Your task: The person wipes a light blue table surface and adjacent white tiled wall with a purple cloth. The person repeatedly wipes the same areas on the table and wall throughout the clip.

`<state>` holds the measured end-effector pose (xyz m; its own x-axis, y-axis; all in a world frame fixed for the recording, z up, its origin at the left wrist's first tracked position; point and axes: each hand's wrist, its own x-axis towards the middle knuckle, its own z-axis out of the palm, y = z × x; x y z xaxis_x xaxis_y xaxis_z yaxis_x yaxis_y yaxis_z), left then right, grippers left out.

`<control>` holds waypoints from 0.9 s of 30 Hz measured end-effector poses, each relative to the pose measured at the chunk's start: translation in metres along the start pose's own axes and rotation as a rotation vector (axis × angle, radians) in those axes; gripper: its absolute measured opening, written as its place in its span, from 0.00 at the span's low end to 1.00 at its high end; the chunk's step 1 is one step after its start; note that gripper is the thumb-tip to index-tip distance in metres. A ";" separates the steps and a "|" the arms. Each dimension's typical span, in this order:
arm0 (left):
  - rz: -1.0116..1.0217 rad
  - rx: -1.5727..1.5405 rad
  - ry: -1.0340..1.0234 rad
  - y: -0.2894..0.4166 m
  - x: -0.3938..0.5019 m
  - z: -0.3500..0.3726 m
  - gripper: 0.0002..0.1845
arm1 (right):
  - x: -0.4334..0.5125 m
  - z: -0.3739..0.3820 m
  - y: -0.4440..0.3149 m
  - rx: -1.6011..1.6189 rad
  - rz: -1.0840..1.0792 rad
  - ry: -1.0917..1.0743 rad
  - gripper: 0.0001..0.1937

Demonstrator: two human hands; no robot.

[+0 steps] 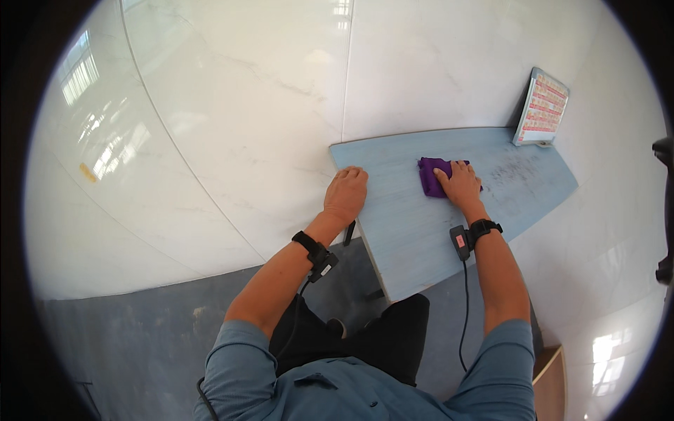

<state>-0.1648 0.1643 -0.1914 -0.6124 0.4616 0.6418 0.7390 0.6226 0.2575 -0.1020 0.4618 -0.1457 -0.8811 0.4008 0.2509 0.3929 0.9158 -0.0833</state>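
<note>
A folded purple cloth (433, 179) lies on the light blue tabletop (405, 237). My right hand (460, 183) presses down on the cloth's right half, thumb spread toward its middle and fingers over its far edge. To the right of the cloth, dark smudges (513, 168) mark the blue surface. My left hand (346, 193) is curled over the table's left edge near the far corner; its thumb is hidden. Each wrist wears a black strap with a small cabled device.
A small framed board (542, 109) with a printed chart leans at the table's far right corner. White marble-look wall panels (237, 105) stand behind and to the right. Black cables (465, 316) hang from the wrist devices. A wooden furniture piece (550, 379) is at lower right, above grey floor (131, 337).
</note>
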 end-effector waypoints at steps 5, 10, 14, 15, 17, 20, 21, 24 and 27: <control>0.024 -0.038 -0.104 0.017 -0.003 -0.017 0.06 | 0.032 0.016 -0.039 0.040 -0.079 -0.003 0.38; 0.069 -0.185 -0.284 0.029 -0.017 -0.053 0.06 | 0.041 0.021 -0.130 0.079 -0.229 -0.064 0.39; 0.136 -0.311 -0.360 0.031 -0.024 -0.078 0.07 | 0.035 0.028 -0.200 0.046 -0.261 -0.069 0.39; 0.099 -0.302 -0.427 0.031 -0.026 -0.086 0.07 | 0.031 0.025 -0.208 0.027 -0.253 -0.073 0.39; 0.095 -0.324 -0.467 0.027 -0.028 -0.094 0.07 | 0.027 0.022 -0.204 0.050 -0.322 -0.101 0.39; 0.073 -0.329 -0.512 0.021 -0.031 -0.104 0.07 | 0.021 0.016 -0.181 0.084 -0.459 -0.120 0.38; 0.095 -0.345 -0.450 0.018 -0.030 -0.102 0.07 | 0.024 0.019 -0.168 0.104 -0.491 -0.106 0.37; 0.075 -0.348 -0.441 0.015 -0.029 -0.102 0.07 | 0.020 0.018 -0.128 0.127 -0.450 -0.069 0.36; 0.054 -0.343 -0.434 0.014 -0.022 -0.097 0.07 | 0.017 0.019 -0.072 0.123 -0.299 0.008 0.35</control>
<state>-0.1135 0.1017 -0.1324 -0.5774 0.7500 0.3227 0.7769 0.3831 0.4996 -0.1496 0.4034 -0.1539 -0.9504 0.1140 0.2893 0.0819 0.9893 -0.1207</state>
